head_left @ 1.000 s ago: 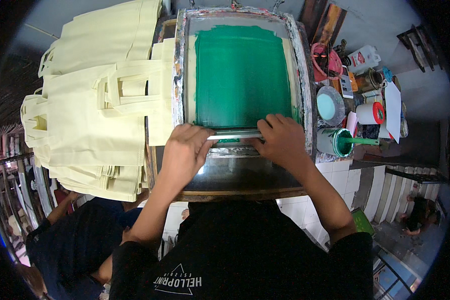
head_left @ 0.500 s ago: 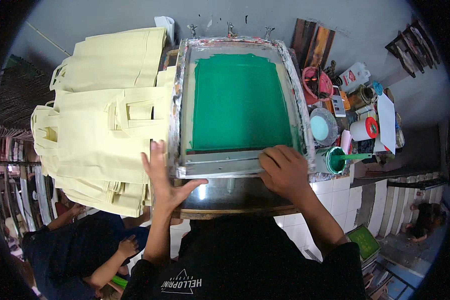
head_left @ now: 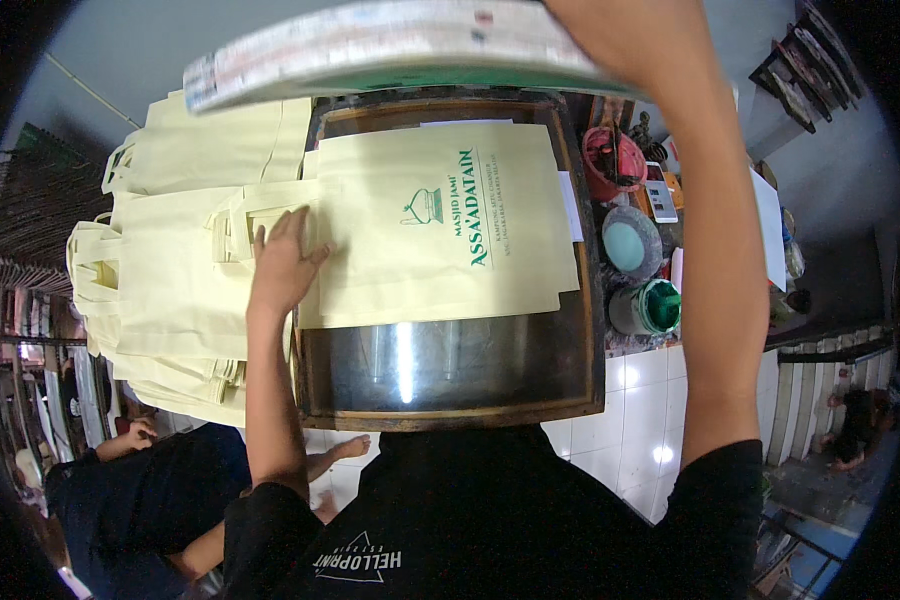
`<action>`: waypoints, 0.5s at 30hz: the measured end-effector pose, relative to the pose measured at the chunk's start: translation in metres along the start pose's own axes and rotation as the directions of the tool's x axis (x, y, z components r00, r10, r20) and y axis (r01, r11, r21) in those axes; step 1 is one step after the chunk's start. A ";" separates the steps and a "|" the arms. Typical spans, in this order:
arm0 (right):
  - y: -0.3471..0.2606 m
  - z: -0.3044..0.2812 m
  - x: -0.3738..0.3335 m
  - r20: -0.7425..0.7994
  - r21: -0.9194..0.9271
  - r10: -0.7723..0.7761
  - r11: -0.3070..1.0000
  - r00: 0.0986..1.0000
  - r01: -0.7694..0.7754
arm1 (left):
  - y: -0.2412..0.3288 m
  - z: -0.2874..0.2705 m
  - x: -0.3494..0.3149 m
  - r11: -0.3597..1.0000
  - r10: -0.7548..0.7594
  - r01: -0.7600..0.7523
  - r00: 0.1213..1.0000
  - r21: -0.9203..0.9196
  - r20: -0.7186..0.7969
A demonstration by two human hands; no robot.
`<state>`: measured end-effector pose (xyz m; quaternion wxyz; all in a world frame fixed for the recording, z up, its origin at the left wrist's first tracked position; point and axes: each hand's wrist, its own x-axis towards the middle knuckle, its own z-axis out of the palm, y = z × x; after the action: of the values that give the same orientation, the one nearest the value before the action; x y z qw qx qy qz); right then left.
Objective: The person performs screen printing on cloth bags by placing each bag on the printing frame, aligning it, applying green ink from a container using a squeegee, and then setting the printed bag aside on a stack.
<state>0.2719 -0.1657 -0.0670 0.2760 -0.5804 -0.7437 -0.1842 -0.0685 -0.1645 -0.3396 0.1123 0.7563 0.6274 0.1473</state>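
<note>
My right hand (head_left: 638, 38) grips the edge of a screen printing frame (head_left: 400, 45), raised and tilted up at the far side; green ink shows along its underside. Beneath it a pale yellow bag (head_left: 370, 250) lies flat on the dark glass-topped printing table (head_left: 490, 365). Green lettering and a small green emblem are printed on that bag, towards its right side. Over the bag's left end, beside a handle cut-out, my left hand (head_left: 288, 265) rests or hovers with its fingers apart; whether it touches the cloth I cannot tell.
Stacked pale yellow bags (head_left: 170, 275) fill the left side. On the right stand a jar of green ink (head_left: 628, 312), a bowl of pale blue liquid (head_left: 625, 245), a red basket (head_left: 602, 170) and a phone (head_left: 660, 200). Another person (head_left: 150, 500) sits at lower left.
The screen frame has swung up and away from the table, lifted by my right hand. The printed bag beneath has come into view. My left hand has moved up and left onto the bag area.
</note>
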 end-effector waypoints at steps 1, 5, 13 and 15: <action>-0.007 -0.005 0.013 0.024 0.004 0.063 0.998 0.998 -0.063 | -0.009 0.014 0.002 0.984 0.009 -0.016 0.999 0.179 0.037; 0.027 0.000 0.039 -0.086 0.016 0.005 1.000 0.996 -0.003 | 0.008 0.020 0.023 0.957 0.020 -0.040 0.997 0.288 0.074; 0.050 0.004 0.071 -0.125 0.087 -0.095 0.991 0.988 0.106 | -0.002 0.006 0.051 0.987 -0.109 0.063 0.941 0.151 0.321; 0.053 0.005 0.080 -0.089 0.086 -0.056 0.994 0.994 0.064 | -0.009 -0.001 0.055 0.997 -0.081 0.080 0.951 0.014 0.298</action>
<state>0.3080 -0.0884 -0.0238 0.3275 -0.5364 -0.7557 -0.1842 -0.0678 -0.1084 -0.3376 0.2109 0.7438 0.6337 0.0260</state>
